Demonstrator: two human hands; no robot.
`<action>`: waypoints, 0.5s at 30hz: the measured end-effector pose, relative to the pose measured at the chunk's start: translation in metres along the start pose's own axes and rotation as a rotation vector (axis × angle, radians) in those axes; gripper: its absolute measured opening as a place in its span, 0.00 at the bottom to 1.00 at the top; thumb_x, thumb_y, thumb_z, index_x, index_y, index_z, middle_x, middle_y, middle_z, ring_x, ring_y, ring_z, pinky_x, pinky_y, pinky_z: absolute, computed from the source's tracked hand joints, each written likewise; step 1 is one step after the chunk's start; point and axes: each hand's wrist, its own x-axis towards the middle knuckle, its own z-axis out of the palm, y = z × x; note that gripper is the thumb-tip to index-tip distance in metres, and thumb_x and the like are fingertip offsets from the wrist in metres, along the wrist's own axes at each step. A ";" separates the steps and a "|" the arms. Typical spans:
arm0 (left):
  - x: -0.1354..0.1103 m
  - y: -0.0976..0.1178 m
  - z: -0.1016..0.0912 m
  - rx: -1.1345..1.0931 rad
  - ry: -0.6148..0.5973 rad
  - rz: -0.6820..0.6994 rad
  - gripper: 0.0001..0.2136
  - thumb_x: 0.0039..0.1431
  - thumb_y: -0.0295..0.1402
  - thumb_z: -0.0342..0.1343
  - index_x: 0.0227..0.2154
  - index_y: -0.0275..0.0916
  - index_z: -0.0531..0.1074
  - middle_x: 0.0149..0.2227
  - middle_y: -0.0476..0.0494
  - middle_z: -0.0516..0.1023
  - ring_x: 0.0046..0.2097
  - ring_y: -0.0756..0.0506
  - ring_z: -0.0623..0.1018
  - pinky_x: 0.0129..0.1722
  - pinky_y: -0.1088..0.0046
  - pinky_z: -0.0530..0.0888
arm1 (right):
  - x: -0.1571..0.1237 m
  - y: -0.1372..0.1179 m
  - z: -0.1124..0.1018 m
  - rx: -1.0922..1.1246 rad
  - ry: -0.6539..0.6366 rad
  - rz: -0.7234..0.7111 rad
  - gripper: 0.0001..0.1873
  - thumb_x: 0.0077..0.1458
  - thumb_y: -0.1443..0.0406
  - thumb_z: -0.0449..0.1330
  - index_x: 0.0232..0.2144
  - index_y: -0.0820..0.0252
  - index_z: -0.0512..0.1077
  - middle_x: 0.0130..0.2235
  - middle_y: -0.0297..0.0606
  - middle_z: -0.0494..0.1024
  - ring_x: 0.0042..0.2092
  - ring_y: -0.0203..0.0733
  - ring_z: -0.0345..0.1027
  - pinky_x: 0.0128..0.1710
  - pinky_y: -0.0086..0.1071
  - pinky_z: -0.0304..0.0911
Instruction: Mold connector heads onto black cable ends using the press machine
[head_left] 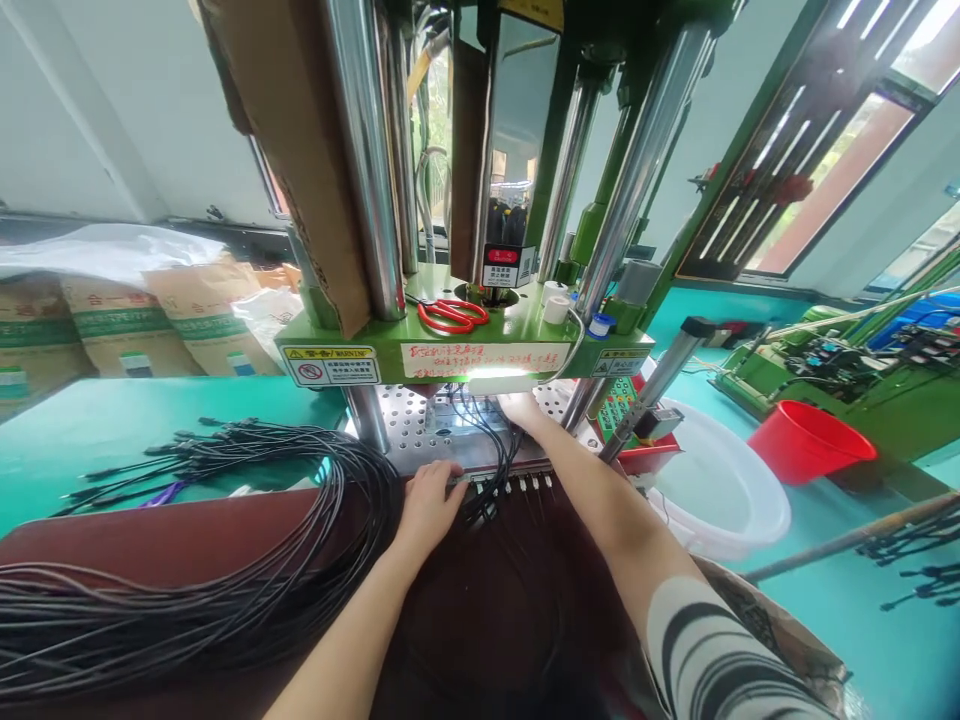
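Our left hand (433, 496) spreads thumb from fingers, black cables (493, 488) just right of it; our right hand's (523, 410) grip we cannot tell.

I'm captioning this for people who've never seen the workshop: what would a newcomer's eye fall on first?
Probably the green press in the middle, with red scissors lying on its plate and a bright light at the plate's lower front edge. Next, the thick sweep of black cables at lower left. Then the two bare hands: the left at the press's front edge, the right reaching in beneath the plate.
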 end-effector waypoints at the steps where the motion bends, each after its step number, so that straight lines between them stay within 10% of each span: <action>1: 0.000 -0.001 0.000 -0.007 -0.001 0.006 0.08 0.55 0.34 0.48 0.35 0.40 0.69 0.39 0.44 0.73 0.45 0.40 0.69 0.45 0.60 0.64 | -0.013 -0.001 -0.005 0.010 0.002 -0.022 0.10 0.56 0.70 0.50 0.32 0.61 0.73 0.38 0.40 0.75 0.44 0.43 0.65 0.45 0.35 0.59; 7: -0.002 -0.008 0.000 -0.079 0.016 0.011 0.09 0.53 0.35 0.50 0.35 0.39 0.69 0.39 0.41 0.73 0.45 0.39 0.69 0.47 0.59 0.63 | -0.128 0.008 -0.078 0.170 0.174 -0.188 0.14 0.57 0.69 0.47 0.41 0.57 0.69 0.40 0.39 0.72 0.44 0.41 0.64 0.46 0.36 0.60; 15: 0.012 0.023 -0.002 -0.949 0.144 -0.339 0.14 0.46 0.30 0.58 0.39 0.40 0.68 0.44 0.41 0.72 0.49 0.43 0.70 0.52 0.64 0.63 | -0.351 0.107 -0.197 -0.507 0.472 0.392 0.19 0.53 0.59 0.48 0.45 0.60 0.67 0.40 0.46 0.71 0.41 0.51 0.67 0.43 0.45 0.62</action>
